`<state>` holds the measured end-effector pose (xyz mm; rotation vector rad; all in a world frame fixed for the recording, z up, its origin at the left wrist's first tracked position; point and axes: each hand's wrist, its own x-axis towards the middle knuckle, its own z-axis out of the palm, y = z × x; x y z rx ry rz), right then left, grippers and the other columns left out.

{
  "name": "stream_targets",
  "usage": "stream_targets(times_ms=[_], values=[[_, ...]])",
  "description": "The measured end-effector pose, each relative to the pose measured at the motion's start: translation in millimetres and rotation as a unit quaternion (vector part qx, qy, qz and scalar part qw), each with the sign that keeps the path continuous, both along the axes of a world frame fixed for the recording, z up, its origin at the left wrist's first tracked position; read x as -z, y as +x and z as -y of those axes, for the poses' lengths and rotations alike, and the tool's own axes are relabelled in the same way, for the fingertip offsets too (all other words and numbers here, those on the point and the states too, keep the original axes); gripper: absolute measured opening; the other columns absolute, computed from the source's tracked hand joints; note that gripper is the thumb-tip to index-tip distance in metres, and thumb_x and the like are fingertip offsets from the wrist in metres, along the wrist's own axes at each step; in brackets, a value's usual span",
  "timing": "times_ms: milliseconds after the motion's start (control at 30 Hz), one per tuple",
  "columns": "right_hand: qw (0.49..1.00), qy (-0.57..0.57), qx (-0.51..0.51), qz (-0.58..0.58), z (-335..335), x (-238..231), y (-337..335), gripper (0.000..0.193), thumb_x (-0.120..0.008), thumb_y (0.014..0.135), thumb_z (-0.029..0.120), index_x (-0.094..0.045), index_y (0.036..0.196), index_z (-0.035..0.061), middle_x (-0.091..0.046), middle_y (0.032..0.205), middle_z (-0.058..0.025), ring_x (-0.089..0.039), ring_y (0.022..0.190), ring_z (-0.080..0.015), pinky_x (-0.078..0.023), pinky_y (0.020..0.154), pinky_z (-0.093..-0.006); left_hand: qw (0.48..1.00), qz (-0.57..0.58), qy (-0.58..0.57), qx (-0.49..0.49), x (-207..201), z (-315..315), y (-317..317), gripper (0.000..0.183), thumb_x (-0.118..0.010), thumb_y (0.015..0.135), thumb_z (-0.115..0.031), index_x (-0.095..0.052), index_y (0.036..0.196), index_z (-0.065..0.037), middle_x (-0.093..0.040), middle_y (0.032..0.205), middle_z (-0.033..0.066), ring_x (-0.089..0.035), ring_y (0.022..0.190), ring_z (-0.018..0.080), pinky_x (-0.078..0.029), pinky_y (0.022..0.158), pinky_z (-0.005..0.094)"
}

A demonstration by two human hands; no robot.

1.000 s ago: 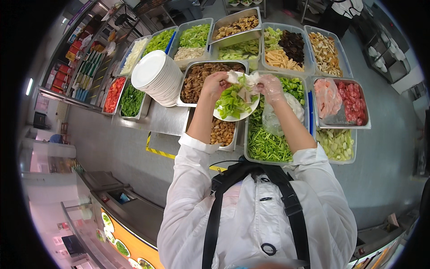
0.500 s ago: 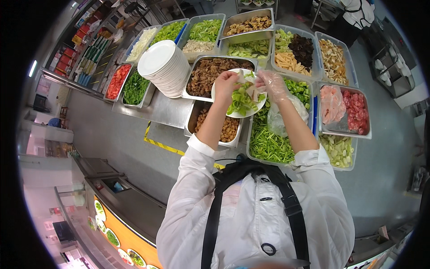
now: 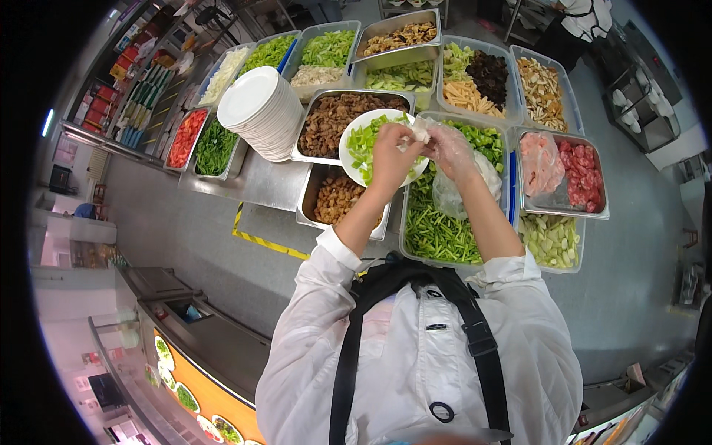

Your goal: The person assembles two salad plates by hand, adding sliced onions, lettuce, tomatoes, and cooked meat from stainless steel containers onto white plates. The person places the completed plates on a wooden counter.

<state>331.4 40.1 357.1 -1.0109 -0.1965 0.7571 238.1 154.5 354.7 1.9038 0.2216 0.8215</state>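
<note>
your hands have shifted over the white plate's right edge.
left hand (image 3: 391, 157) grips the white plate (image 3: 361, 141) of green pepper pieces (image 3: 365, 146); gloved right hand (image 3: 450, 150) pinches a pale scrap (image 3: 421, 130).

Left hand (image 3: 391, 157): bare, gripped the near rim of a white plate (image 3: 354, 139) holding chopped green vegetables (image 3: 365, 146).
Right hand (image 3: 449, 148): wore a clear plastic glove, pinched a small pale piece just beside the left hand's fingertips.
Below the plate: a tray of brown cooked meat (image 3: 330, 119).
Left of the plate: a stack of white plates (image 3: 259, 111).
Right side: a tray of raw pink and red meat (image 3: 565, 172).
</note>
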Motion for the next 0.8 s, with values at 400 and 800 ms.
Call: stream_targets(times_ms=[400,800], values=[[0.936,-0.226,0.081,0.257,25,29,-4,0.02,-0.055,0.086,0.016,-0.058,0.083,-0.0035,-0.061,0.073,-0.0074,-0.059,0.058,-0.0139,-0.049,0.055,-0.0245,0.988,-0.006,-0.118,-0.104,11,-19,-35,0.018,-0.065,0.077,-0.01,-0.059,0.09,0.001,-0.059,0.086,0.0075,-0.056,0.075,0.0151,-0.046,0.067,0.0276],[0.773,-0.361,-0.008,0.522,-22,41,-59,0.034,-0.057,0.081,0.035,-0.061,0.089,0.0024,-0.062,0.081,-0.0191,-0.059,0.077,-0.0343,-0.045,0.07,-0.0429,0.964,-0.027,-0.247,-0.097,66,-22,-47,0.013,-0.061,0.08,-0.006,-0.059,0.09,0.002,-0.061,0.079,0.0036,-0.055,0.072,0.0094,-0.045,0.067,0.0232]])
